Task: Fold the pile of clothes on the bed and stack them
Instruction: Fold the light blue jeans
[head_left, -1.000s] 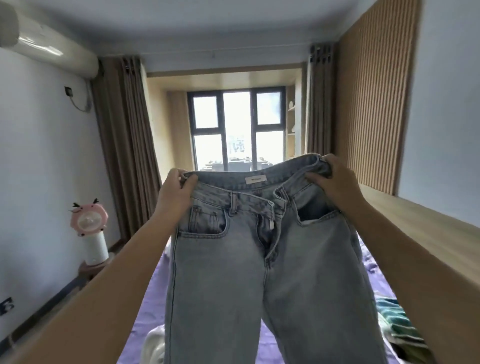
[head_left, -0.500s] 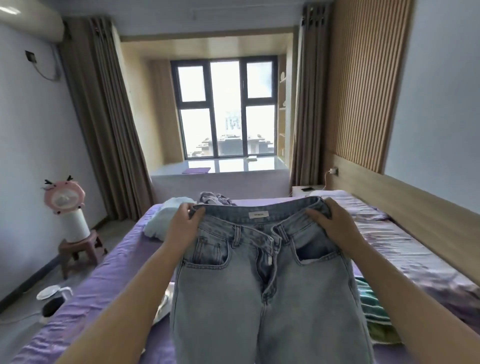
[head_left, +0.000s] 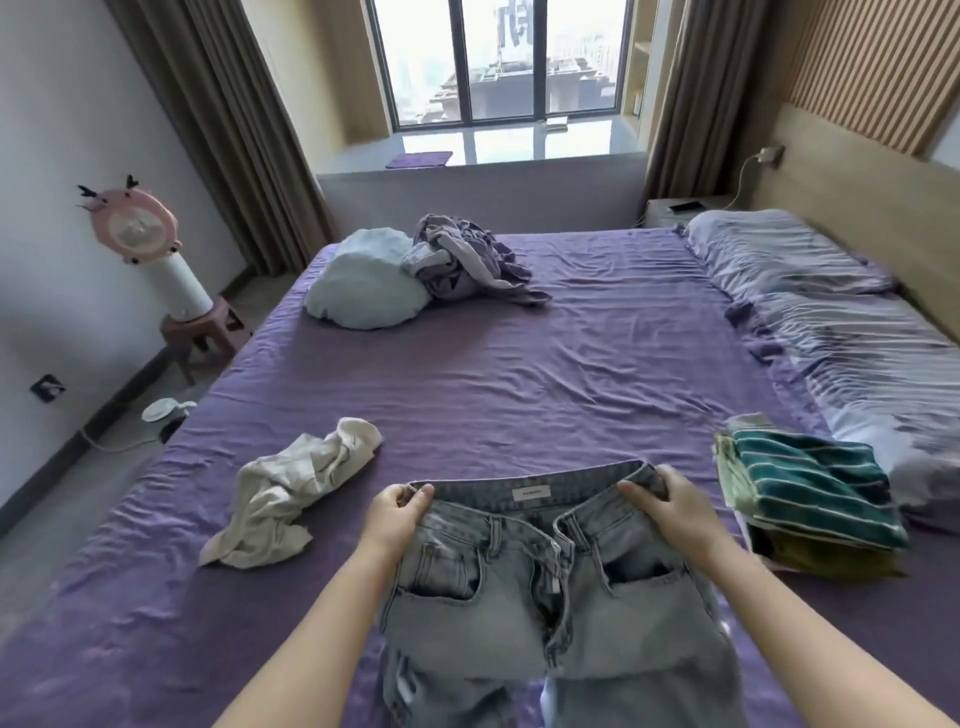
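Note:
Light blue jeans (head_left: 550, 613) lie front side up on the purple bed (head_left: 519, 374), fly undone, legs running out of the bottom of the view. My left hand (head_left: 397, 512) grips the left end of the waistband. My right hand (head_left: 670, 506) grips the right end. A crumpled cream garment (head_left: 291, 499) lies to the left of the jeans. A folded stack topped by a green striped piece (head_left: 810, 488) sits to the right. A crumpled lilac-grey garment (head_left: 467, 260) lies at the far side.
A pale blue round cushion (head_left: 363, 280) rests by the lilac garment. Striped pillows (head_left: 810, 301) run along the wooden headboard on the right. Left of the bed are a stool with a pink fan (head_left: 135, 228) and a small white device (head_left: 166, 410) on the floor.
The jeans came down from being held up in the air onto the bed. My view tilted down from the window to the mattress. Both hands kept their grip on the waistband.

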